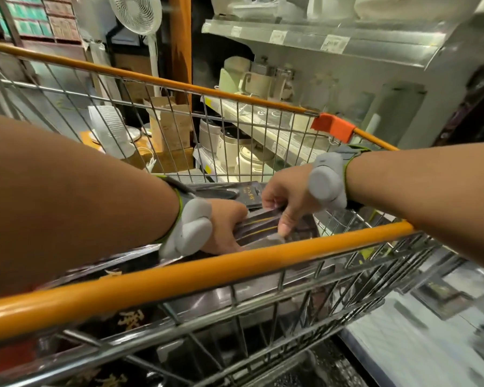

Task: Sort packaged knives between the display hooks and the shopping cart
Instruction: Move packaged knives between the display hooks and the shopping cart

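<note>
Nearest, the cart's orange handle bar (pixel 179 277) crosses the view; behind it both hands reach into the cart (pixel 263 127). The left hand (pixel 221 230) curls round one end of a bundle of packaged knives (pixel 260 223), and the right hand (pixel 284 203) pinches the other end, thumb pressing down. These flat card-and-plastic packs look stiff, slick and likely to slide apart — best gripped across both ends, squeezed together. Beyond stands a shelf (pixel 319 40) of rice cookers (pixel 252 160) — no display hooks in view

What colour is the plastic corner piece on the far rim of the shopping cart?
The corner piece is orange-red, seen in the head view, the only one.
</note>
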`<action>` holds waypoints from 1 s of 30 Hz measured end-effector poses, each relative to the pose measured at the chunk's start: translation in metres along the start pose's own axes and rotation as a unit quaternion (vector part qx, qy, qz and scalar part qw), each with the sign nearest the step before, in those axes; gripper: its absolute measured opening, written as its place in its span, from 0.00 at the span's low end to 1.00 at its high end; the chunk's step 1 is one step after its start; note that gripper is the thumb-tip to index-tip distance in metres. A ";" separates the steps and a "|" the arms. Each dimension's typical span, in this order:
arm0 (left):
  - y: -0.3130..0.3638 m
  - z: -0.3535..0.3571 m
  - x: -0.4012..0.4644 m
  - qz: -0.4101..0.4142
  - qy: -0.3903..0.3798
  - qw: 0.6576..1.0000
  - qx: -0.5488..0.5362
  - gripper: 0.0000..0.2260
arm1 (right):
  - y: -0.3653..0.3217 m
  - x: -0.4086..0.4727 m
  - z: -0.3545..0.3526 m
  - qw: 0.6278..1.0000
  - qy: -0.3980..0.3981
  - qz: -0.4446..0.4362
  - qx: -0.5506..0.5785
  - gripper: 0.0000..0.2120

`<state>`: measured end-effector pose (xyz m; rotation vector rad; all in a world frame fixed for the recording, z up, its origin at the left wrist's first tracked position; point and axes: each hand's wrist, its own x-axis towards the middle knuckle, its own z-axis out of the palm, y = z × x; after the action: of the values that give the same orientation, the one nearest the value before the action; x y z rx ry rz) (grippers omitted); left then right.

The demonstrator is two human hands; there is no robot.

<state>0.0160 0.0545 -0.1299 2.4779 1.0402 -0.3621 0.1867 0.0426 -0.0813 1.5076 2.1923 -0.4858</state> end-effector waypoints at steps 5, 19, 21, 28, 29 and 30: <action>0.000 -0.018 0.002 0.016 0.054 0.997 0.043 0.16 | 0.006 -0.007 -0.009 0.988 0.143 -0.010 0.056 0.10; -0.005 -0.118 -0.028 0.032 0.325 0.943 -0.055 0.17 | 0.020 -0.021 -0.023 0.793 0.357 0.173 0.461 0.54; 0.005 -0.129 -0.035 0.063 0.379 0.918 -0.098 0.16 | 0.010 -0.036 -0.026 0.766 0.307 0.093 0.557 0.31; 0.066 -0.174 -0.071 0.203 0.476 0.830 -0.209 0.13 | -0.016 -0.080 -0.052 0.622 0.532 0.008 0.575 0.11; 0.078 -0.182 -0.078 0.213 0.493 0.816 -0.214 0.15 | -0.017 -0.093 -0.058 0.607 0.566 -0.003 0.557 0.12; 0.093 -0.191 -0.089 0.229 0.510 0.799 -0.221 0.17 | -0.018 -0.110 -0.066 0.589 0.606 -0.020 0.534 0.13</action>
<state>0.0362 0.0328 0.0986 2.2798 0.6486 1.3438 0.1945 -0.0160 0.0340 3.1375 3.0642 -1.1948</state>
